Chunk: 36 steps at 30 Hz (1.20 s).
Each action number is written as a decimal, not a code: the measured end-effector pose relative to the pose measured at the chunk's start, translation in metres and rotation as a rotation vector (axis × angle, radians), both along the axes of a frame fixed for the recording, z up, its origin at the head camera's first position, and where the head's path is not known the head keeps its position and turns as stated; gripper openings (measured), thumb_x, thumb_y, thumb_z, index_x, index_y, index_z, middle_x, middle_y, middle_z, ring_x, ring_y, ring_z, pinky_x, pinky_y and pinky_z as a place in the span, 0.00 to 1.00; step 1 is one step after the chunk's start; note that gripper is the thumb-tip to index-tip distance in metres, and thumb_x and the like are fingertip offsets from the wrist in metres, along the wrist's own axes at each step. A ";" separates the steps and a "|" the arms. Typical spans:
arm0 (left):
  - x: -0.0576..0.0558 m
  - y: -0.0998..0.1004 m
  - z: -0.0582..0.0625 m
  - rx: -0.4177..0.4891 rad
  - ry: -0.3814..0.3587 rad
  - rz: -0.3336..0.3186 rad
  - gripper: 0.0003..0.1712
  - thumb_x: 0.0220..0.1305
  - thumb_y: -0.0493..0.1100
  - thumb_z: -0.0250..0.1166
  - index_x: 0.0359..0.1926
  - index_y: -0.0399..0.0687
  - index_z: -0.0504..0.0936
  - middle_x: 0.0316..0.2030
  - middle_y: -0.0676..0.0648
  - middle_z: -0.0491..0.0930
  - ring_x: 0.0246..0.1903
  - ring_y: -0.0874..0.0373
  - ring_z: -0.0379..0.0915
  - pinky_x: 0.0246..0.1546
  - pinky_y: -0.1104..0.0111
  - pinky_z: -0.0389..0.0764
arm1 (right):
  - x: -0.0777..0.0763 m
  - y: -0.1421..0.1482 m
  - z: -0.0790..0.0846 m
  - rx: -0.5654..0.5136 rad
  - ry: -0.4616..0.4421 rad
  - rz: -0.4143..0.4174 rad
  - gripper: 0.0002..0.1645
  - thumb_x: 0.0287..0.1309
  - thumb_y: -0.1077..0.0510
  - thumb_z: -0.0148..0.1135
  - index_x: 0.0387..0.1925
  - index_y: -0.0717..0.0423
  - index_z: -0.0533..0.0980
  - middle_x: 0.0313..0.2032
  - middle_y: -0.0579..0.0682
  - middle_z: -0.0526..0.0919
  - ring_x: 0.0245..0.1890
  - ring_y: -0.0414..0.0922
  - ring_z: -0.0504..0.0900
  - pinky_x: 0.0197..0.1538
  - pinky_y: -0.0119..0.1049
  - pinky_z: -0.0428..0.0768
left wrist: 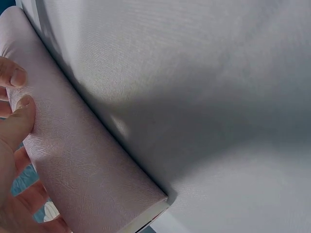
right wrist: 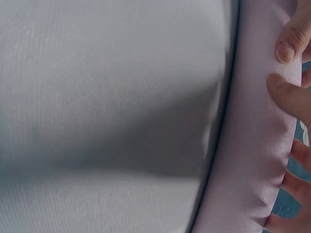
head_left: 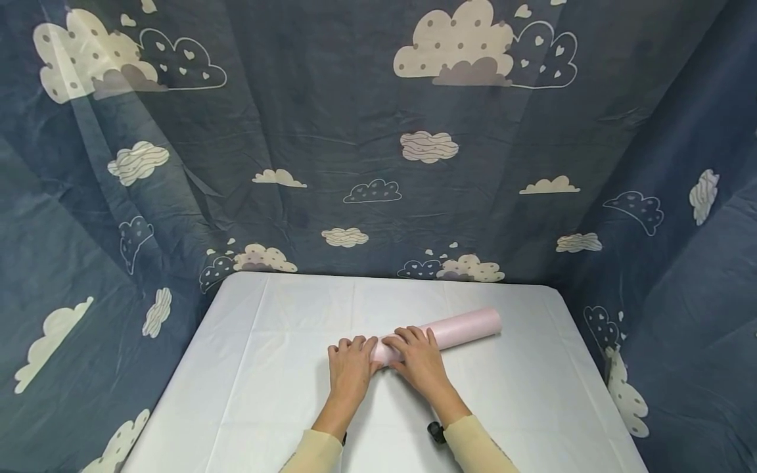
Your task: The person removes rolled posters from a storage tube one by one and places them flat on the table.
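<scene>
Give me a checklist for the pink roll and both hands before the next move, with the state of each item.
1. Left hand on the pink roll: ok, it grips near the roll's left end.
2. Right hand on the roll: ok, it grips just right of the left hand.
3. Roll within the edges of the white table: ok, along its whole length.
4. Roll's right end steadied by a hand: not ok, it extends past both hands, unheld.
5. Underside free of anything caught: cannot tell, it is hidden from view.
</scene>
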<state>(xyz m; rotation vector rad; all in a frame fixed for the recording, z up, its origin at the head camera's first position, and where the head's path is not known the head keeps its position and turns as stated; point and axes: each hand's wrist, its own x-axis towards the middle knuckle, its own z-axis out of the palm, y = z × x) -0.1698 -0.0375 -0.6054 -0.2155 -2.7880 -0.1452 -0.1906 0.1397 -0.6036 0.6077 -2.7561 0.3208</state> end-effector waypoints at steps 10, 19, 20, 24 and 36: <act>0.002 -0.006 -0.004 0.020 0.035 -0.023 0.34 0.56 0.67 0.75 0.63 0.64 0.84 0.54 0.52 0.88 0.51 0.48 0.81 0.49 0.53 0.75 | 0.001 -0.006 -0.003 -0.021 0.036 -0.010 0.32 0.48 0.49 0.85 0.56 0.35 0.83 0.59 0.47 0.85 0.64 0.55 0.79 0.69 0.72 0.72; 0.007 -0.018 -0.002 0.049 0.090 -0.072 0.36 0.57 0.65 0.76 0.65 0.63 0.83 0.57 0.53 0.86 0.55 0.51 0.79 0.51 0.54 0.77 | 0.001 -0.005 -0.005 -0.012 0.046 0.007 0.33 0.50 0.49 0.84 0.60 0.32 0.83 0.60 0.50 0.84 0.64 0.56 0.79 0.68 0.74 0.72; 0.008 -0.019 -0.001 0.052 0.089 -0.072 0.36 0.58 0.65 0.75 0.66 0.64 0.82 0.58 0.52 0.85 0.56 0.50 0.79 0.52 0.54 0.78 | 0.001 -0.005 -0.005 -0.011 0.045 0.006 0.34 0.50 0.49 0.84 0.60 0.32 0.83 0.60 0.50 0.84 0.64 0.56 0.79 0.68 0.74 0.72; 0.011 -0.029 0.006 0.089 0.092 -0.055 0.37 0.59 0.66 0.73 0.68 0.65 0.80 0.60 0.51 0.84 0.59 0.48 0.78 0.56 0.52 0.77 | 0.000 -0.005 -0.004 -0.005 0.033 -0.002 0.33 0.51 0.49 0.84 0.60 0.32 0.83 0.60 0.50 0.84 0.65 0.57 0.78 0.68 0.74 0.71; 0.025 -0.065 0.009 0.366 0.067 0.046 0.41 0.59 0.61 0.77 0.73 0.64 0.77 0.56 0.47 0.82 0.48 0.49 0.78 0.44 0.58 0.74 | -0.004 -0.001 -0.003 -0.010 -0.017 -0.016 0.32 0.54 0.50 0.83 0.60 0.31 0.82 0.61 0.50 0.83 0.66 0.58 0.77 0.70 0.75 0.68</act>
